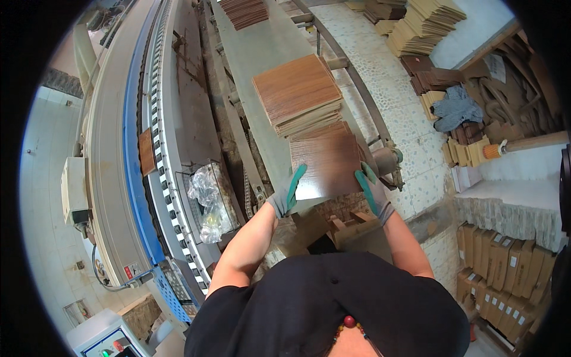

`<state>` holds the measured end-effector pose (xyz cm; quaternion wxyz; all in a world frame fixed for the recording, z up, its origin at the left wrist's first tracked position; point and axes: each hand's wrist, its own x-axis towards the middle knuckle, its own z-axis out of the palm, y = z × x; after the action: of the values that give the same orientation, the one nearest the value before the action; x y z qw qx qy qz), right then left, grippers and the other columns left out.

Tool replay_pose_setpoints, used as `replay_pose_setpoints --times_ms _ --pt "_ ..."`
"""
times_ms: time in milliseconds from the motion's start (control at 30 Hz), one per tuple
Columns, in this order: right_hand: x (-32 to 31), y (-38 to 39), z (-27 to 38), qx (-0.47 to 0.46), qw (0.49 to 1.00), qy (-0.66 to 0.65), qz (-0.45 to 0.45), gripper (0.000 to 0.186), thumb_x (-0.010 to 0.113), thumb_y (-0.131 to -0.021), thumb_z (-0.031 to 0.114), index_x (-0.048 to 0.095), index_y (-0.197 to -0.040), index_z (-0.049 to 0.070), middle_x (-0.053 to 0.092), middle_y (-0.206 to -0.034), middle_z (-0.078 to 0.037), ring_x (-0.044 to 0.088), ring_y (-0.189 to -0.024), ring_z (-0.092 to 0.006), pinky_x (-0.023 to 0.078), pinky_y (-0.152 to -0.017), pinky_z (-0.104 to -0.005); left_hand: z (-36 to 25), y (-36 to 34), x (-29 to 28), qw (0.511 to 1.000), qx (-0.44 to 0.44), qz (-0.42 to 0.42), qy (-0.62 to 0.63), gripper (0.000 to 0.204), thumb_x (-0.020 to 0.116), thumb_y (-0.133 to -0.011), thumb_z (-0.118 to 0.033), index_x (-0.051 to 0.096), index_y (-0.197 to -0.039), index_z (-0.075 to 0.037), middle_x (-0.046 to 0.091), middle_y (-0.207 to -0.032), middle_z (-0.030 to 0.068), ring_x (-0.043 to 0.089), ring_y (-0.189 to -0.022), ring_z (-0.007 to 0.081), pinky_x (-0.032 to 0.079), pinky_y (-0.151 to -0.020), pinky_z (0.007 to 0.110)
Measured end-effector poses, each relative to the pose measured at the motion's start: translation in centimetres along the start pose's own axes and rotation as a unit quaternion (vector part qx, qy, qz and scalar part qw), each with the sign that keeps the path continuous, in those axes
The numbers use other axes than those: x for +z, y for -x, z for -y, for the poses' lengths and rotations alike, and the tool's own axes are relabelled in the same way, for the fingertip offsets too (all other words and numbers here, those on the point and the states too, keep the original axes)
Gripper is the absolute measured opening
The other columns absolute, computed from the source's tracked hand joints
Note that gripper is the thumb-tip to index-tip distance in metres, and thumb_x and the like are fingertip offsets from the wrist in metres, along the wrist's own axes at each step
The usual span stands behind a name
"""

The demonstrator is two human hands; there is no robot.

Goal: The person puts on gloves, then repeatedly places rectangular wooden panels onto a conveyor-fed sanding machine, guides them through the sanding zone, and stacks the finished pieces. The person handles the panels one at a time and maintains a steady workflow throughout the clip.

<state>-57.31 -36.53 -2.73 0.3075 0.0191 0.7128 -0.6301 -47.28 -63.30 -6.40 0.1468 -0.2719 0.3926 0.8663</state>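
Note:
A dark brown wood-grain panel (326, 163) with a glossy patch of light is held between my two hands at its left and right near edges. My left hand (289, 191), in a grey and green glove, grips its left side. Against the right side presses my right hand (375, 191), gloved the same way. Other brown boards show just beyond the panel's far edge; whether it rests on them cannot be seen. Farther up the belt stands a stack of lighter reddish-brown panels (296, 88) with pale edges.
A grey-green conveyor belt (245, 41) runs away from me, with more brown panels (245, 13) at its far end. To the left is a long machine with a blue rail (132, 149) and a brown board on it. Plastic-wrapped material (208, 199) sits beside it. Cartons (505, 262) stand right.

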Motion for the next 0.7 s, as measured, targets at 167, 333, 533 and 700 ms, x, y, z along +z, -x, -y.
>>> replay_pose_setpoints --times_ms 167,333,533,700 --pt "0.1 -0.1 0.5 -0.093 0.988 0.117 0.036 0.071 0.064 -0.102 0.034 0.032 -0.159 0.004 0.046 -0.152 -0.015 0.048 -0.133 -0.0185 0.040 -0.109 -0.0311 0.6 2.9 0.8 0.989 -0.063 0.062 0.121 0.055 0.061 -0.101 -0.044 0.053 -0.145 -0.011 0.062 -0.140 0.0081 0.062 -0.124 0.0222 0.051 -0.107 0.040" --pt "0.0 1.4 0.1 -0.097 0.990 0.073 0.076 0.068 0.061 -0.104 0.031 0.031 -0.159 0.002 0.053 -0.144 -0.012 0.051 -0.128 -0.0181 0.043 -0.108 -0.0323 0.9 5.5 2.5 0.987 -0.074 0.021 0.144 0.054 0.061 -0.101 -0.041 0.053 -0.145 -0.011 0.062 -0.140 0.0074 0.062 -0.124 0.0210 0.050 -0.106 0.038" --pt "2.5 6.7 0.8 -0.048 0.979 -0.075 0.185 0.063 0.058 -0.106 0.028 0.033 -0.157 0.000 0.055 -0.142 -0.010 0.055 -0.124 -0.0175 0.046 -0.105 -0.0324 4.2 15.0 2.3 0.976 0.080 0.026 0.202 0.058 0.057 -0.105 -0.041 0.044 -0.152 -0.012 0.054 -0.148 0.0073 0.056 -0.132 0.0194 0.049 -0.108 0.037" --pt "9.6 10.2 3.6 -0.055 0.942 -0.017 0.331 0.059 0.056 -0.107 0.025 0.036 -0.156 -0.001 0.052 -0.147 -0.010 0.051 -0.129 -0.0175 0.041 -0.110 -0.0328 6.3 26.7 1.2 0.949 0.208 -0.052 0.232 0.061 0.054 -0.107 -0.040 0.033 -0.159 -0.016 0.044 -0.157 0.0054 0.048 -0.139 0.0208 0.041 -0.115 0.040"
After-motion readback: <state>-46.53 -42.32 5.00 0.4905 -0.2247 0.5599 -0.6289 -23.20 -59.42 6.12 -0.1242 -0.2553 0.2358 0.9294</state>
